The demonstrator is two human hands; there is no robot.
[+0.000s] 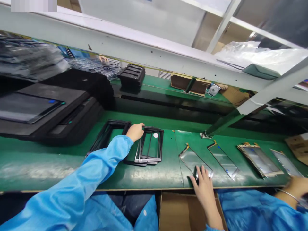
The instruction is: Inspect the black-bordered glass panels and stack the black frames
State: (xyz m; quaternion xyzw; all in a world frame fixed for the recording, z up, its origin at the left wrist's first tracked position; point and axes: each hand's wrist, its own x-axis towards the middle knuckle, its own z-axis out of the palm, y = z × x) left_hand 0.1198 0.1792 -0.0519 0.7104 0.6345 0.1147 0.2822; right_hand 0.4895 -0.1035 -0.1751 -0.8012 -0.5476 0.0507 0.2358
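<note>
My left hand reaches across the green bench, its fingers closed at the upper left corner of several stacked black rectangular frames. The fingertips are partly hidden, and one frame in this stack has a silvery face and a white round sticker. To the right, my right hand lies with fingers spread over the lower end of a clear glass touch panel. That panel has a dark border and a small orange ribbon tab at its upper corner. Beside it lies a second such panel.
More black frames lie left of my left hand. Black foam trays bear a dark screen panel. Stacked panels lie right, near a co-worker's hand. A slanted metal post stands at the bench's back; a cardboard box sits below.
</note>
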